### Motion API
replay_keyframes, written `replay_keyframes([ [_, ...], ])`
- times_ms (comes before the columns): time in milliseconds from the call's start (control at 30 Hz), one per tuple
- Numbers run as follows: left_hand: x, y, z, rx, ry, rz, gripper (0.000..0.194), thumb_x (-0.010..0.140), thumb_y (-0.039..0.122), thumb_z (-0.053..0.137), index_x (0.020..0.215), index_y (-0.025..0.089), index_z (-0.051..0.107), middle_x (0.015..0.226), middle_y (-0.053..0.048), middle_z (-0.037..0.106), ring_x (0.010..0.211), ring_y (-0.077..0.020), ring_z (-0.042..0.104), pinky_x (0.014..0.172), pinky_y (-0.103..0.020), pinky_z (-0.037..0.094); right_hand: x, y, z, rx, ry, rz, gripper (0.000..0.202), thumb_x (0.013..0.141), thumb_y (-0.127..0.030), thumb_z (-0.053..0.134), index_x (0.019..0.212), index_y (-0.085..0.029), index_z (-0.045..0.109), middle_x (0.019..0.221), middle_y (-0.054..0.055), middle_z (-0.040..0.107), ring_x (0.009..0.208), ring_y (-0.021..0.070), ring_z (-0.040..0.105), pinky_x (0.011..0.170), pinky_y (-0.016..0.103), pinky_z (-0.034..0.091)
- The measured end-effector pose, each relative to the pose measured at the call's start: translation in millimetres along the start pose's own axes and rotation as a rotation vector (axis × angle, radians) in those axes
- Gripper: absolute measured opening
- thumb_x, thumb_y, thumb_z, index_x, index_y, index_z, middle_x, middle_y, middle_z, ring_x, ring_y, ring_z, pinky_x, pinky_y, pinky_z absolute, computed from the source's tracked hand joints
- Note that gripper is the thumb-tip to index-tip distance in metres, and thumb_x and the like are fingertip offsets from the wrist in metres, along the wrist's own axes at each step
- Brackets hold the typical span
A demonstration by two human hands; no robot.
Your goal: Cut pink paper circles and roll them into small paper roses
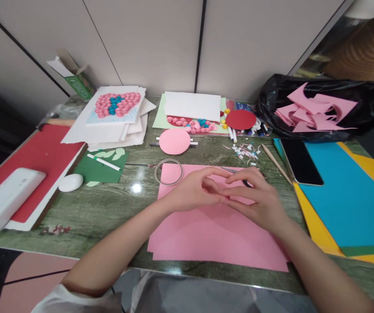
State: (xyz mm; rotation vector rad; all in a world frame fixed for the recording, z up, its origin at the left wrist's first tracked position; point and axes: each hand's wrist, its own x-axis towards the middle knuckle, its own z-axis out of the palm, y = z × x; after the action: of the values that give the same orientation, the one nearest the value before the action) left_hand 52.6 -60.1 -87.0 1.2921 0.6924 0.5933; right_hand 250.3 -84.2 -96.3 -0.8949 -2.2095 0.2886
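I report the fingers of my left hand and right hand curled together tip to tip, closure and any hold undeterminable, above the pink sheets on the surface, long axis apparently left to right, neither hand clearly nearer.

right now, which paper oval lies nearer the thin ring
The pink paper oval, just beyond the ring; the red paper oval lies farther right, beside the black plastic bag.
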Motion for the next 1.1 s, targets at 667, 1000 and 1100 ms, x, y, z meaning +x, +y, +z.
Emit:
replay_keyframes([
  [667,0.8,-9.1,25.9,-0.432,0.247,-0.035,0.035,0.06,0.014,0.076,0.092,0.015,0.062,0.069,0.001,0.065,0.067,-0.0112,0.061,0.07,-0.026,0.045,-1.8,-2.6,2.5,-0.112,0.181,0.0,0.018,0.074,-0.017,0.07,0.089,-0.024,0.063,0.086,0.004,0.061,0.08,0.0202,0.055,0.07,0.039,0.044],
  [1000,1.9,-8.9,10.0,-0.2,0.07,0.013,0.034,0.064,0.012,0.073,0.096,0.017,0.062,0.066,0.003,0.059,0.065,-0.0087,0.056,0.069,-0.023,0.043,-0.8,-3.1,-1.0,-0.064,0.092,-0.072,0.017,0.075,-0.016,0.07,0.088,-0.024,0.064,0.088,0.005,0.063,0.083,0.0201,0.056,0.073,0.04,0.045],
  [1100,0.9,-6.9,4.3,-0.1,-0.018,0.019,0.041,0.066,0.012,0.072,0.104,0.019,0.06,0.068,0.003,0.06,0.069,-0.0101,0.056,0.071,-0.025,0.042,-0.4,-4.6,-0.6,-0.019,0.056,-0.065,0.011,0.076,-0.018,0.07,0.083,-0.024,0.064,0.088,0.004,0.063,0.083,0.02,0.055,0.073,0.04,0.045],
])
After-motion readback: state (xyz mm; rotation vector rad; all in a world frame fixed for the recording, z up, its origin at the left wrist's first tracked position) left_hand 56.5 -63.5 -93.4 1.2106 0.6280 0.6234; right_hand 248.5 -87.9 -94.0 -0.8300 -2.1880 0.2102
